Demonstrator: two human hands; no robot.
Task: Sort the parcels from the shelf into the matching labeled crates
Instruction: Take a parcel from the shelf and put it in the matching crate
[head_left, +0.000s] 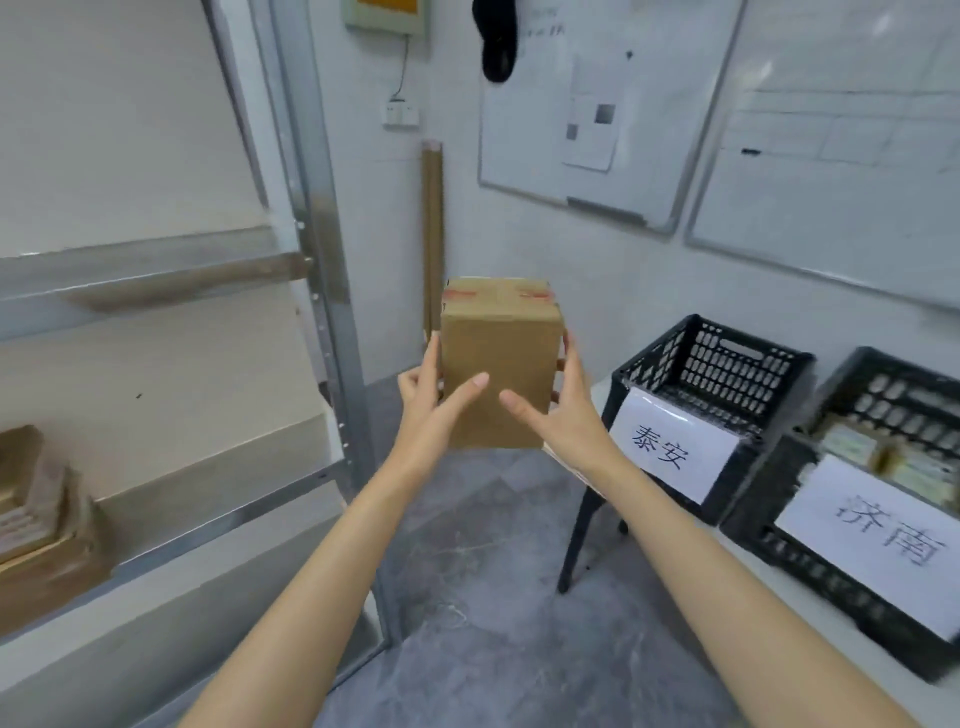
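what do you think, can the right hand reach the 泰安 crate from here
Probably yes. The 泰安 crate stands just to the right of the right hand, top open, with nothing between them. That hand and the left hand both hold the box, so the box would travel along.

There is one view only, from a wide-angle camera on the person's head. It faces forward and down, close over the left hand (431, 402) and right hand (563, 413), which meet on a box (501, 353) at mid-frame. The shelf (156, 275) falls at the left, the crates (727, 364) at near right, a whiteboard (530, 130) on the far wall.
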